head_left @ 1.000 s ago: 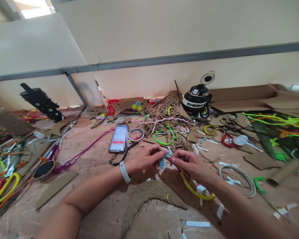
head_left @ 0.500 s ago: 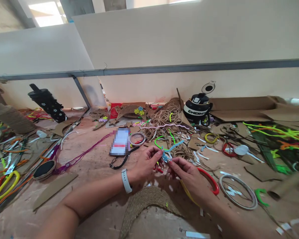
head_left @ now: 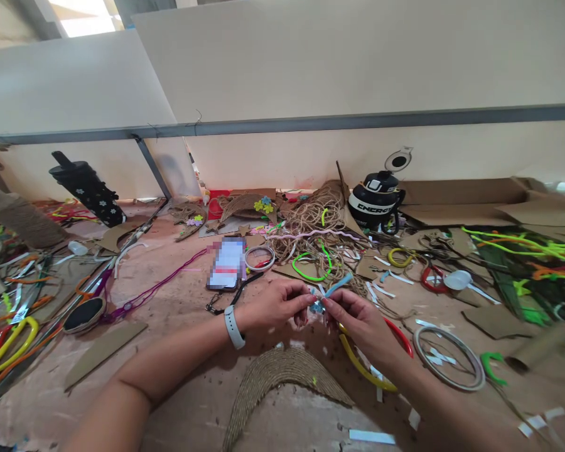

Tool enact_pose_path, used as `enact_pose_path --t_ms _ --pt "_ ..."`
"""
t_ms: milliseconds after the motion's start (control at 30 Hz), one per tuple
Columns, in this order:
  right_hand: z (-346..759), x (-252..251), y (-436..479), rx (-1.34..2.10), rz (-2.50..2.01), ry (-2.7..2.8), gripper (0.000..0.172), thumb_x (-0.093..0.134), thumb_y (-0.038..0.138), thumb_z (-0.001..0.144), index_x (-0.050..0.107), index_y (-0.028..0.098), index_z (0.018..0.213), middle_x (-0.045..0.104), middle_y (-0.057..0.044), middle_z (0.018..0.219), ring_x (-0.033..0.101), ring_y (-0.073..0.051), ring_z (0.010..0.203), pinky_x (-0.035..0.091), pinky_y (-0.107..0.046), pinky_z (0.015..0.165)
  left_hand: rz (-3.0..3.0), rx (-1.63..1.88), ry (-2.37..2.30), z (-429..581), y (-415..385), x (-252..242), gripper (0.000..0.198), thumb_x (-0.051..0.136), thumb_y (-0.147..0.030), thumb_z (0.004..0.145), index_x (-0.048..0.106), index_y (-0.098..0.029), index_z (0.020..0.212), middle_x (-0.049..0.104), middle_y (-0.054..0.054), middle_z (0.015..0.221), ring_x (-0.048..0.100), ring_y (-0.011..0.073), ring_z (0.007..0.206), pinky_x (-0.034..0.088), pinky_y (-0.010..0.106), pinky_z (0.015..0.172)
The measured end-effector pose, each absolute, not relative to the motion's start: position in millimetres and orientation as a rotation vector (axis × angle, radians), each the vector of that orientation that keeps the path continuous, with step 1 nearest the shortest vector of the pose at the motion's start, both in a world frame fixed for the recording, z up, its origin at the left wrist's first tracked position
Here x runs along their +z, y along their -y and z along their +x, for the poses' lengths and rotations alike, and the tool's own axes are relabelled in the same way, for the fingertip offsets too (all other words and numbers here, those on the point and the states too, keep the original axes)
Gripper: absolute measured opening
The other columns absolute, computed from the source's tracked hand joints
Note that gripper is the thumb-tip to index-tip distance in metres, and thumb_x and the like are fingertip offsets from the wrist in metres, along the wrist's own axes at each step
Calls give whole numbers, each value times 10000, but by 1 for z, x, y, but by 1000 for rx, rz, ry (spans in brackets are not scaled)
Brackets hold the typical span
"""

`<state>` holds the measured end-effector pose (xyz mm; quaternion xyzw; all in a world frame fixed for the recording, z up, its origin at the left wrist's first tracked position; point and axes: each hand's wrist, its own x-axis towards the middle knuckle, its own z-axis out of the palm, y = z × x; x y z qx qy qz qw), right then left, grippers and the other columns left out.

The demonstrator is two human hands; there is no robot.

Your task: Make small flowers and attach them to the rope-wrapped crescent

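Observation:
My left hand [head_left: 275, 306] and my right hand [head_left: 358, 319] meet above the table, both pinched on a small light-blue pipe cleaner piece [head_left: 326, 296]. One end of it sticks up to the right between my fingertips. A white watch band [head_left: 233, 327] sits on my left wrist. Under my hands lies a curved, twine-covered cardboard piece [head_left: 273, 380]. A yellow ring [head_left: 360, 367] and a red ring [head_left: 402, 336] lie under my right wrist.
A phone [head_left: 226, 262] lies just beyond my hands, next to a white ring [head_left: 259, 257] and a tangle of twine with a green loop [head_left: 313, 248]. A black jug [head_left: 375, 201] stands at the back. Cardboard sheets, pipe cleaners [head_left: 527, 257] and scraps crowd the right and left sides.
My hands stay pinched together on the blue piece and have turned it, so its free end now points up to the right. The view has shifted a little.

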<state>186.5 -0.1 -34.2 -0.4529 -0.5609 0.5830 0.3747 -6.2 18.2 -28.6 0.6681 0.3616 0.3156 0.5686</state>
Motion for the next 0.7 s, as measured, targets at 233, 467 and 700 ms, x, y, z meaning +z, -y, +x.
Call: enact_pose_path --t_ms 233,467,700 --pt "186 -36 -1 1615 -1139 1311 325 699 502 775 643 197 869 673 -6 757 571 -112 638 441 -229 595 1396 841 -848 -10 -30 -39 448 547 -589 828 560 -143 787 578 -19 619 492 75 508 390 197 515" --pt "184 -35 2 1507 -1080 1435 297 654 487 822 636 194 865 622 6 730 532 -106 629 434 -224 578 1580 800 -941 -7 -22 -33 414 467 -551 886 538 -163 759 542 -33 620 500 86 557 393 197 553" --pt "196 -37 -3 1709 -995 1658 312 642 488 827 617 177 819 606 10 671 552 -110 581 438 -237 543 1706 549 -708 -17 -26 -24 431 487 -559 879 552 -156 744 536 -27 600 485 80 537 378 194 544"
